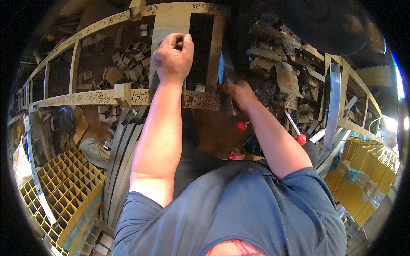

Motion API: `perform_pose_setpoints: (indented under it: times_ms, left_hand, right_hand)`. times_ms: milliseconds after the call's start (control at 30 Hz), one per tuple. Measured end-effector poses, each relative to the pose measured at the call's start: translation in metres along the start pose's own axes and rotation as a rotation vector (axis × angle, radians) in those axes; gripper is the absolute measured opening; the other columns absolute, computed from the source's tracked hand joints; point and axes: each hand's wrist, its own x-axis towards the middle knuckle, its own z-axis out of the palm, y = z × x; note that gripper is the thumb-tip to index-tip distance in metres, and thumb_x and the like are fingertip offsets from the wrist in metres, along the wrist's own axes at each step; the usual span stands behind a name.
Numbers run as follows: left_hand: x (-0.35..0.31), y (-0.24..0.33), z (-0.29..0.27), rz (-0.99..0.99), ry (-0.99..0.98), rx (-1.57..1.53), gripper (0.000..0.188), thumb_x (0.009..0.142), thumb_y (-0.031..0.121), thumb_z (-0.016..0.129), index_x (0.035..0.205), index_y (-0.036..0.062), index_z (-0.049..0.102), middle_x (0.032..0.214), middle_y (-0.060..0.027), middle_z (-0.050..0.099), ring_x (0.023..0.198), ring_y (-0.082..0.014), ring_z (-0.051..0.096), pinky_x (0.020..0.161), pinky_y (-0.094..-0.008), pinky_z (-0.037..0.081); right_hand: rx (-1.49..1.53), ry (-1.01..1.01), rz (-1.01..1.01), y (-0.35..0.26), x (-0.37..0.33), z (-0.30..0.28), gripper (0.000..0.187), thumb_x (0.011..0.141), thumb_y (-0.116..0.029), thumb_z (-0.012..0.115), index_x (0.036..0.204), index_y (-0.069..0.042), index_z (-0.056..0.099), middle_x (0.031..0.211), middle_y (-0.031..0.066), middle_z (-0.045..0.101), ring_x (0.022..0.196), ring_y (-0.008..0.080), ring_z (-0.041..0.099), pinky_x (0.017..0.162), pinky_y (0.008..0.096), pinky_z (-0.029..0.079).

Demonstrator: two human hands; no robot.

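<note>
My left hand [174,57] is closed in a fist, knuckles up, over a wide flat metal plate [173,19]. Its curled fingers hide whatever they may hold. Beneath the hand, the plate lies across the two long rails of a ladder-like metal frame [81,98]. My right hand [239,94] is beside the frame's end piece [215,55], its fingers bent round a narrow grey metal strip [229,70]. Shadow hides part of that grip. A lever with a red ball knob [242,126] shows just below my right wrist.
Another red-knobbed lever [301,139] stands near my right forearm. Offcuts [130,64] lie heaped beyond the left rail, with stacked metal pieces [273,55] at right. Long grey bars [119,166] lean by my left arm. Bundled yellow tubes [64,183] flank the left side, more yellow stock [358,175] the right.
</note>
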Motion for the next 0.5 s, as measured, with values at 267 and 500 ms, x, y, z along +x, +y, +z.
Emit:
perform_pose_setpoints:
  times_ms: [267, 500]
  left_hand:
    - [-0.001, 0.001, -0.005, 0.036, -0.023, 0.010, 0.028, 0.098, 0.033, 0.078, 0.102, 0.0058, 0.079, 0.088, -0.0109, 0.080, 0.084, -0.0263, 0.079, 0.079, -0.0393, 0.062]
    - [-0.018, 0.009, -0.001, 0.079, -0.089, 0.006, 0.040, 0.097, 0.038, 0.081, 0.117, 0.0037, 0.077, 0.102, -0.0131, 0.081, 0.092, -0.0243, 0.079, 0.087, -0.0385, 0.063]
  right_hand:
    - [0.152, -0.037, 0.196, -0.024, -0.107, -0.038, 0.045, 0.090, -0.029, 0.089, 0.110, 0.004, 0.066, 0.092, 0.0151, 0.072, 0.076, 0.0240, 0.071, 0.065, 0.0406, 0.060]
    - [-0.019, -0.179, 0.174, 0.004, -0.210, -0.079, 0.056, 0.089, -0.022, 0.086, 0.129, 0.007, 0.060, 0.096, 0.0133, 0.075, 0.079, 0.0219, 0.074, 0.068, 0.0390, 0.065]
